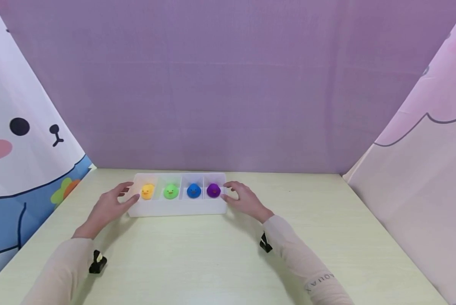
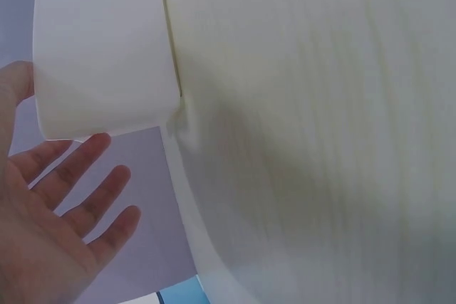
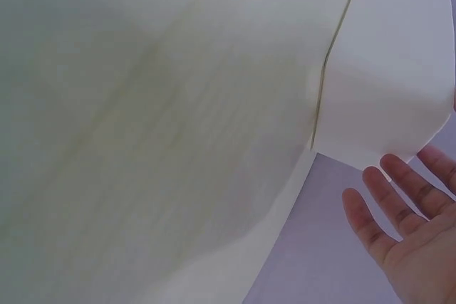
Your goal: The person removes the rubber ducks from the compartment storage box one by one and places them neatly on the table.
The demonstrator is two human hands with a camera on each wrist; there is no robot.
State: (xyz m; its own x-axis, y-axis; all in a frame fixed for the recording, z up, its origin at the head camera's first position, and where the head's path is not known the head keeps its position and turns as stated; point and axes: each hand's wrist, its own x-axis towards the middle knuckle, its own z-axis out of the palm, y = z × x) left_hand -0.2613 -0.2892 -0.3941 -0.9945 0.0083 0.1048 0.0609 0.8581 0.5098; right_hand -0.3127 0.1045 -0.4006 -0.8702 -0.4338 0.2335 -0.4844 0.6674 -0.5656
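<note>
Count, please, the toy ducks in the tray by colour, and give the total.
Yellow duck: 1
Green duck: 1
Blue duck: 1
Purple duck: 1
Total: 4, one in each compartment of the white tray.

Pale yellow-green table (image 1: 220, 254) w/ faint wood grain, seen from head cam; its far edge meets a purple backdrop, side edges run along printed curtains. Directly on it, near the far edge & roughly centre: a white translucent tray (image 1: 178, 208), long side facing the viewer, split into four compartments in a row. Tray sits flat on the tabletop. Wrist cams show the same surface close up, table (image 2: 320, 140) beside the tray's left end wall (image 2: 107, 48), and table (image 3: 157, 105) beside its right end wall (image 3: 388, 69); tray appears flush w/ the top, though both views are blurred.
</note>
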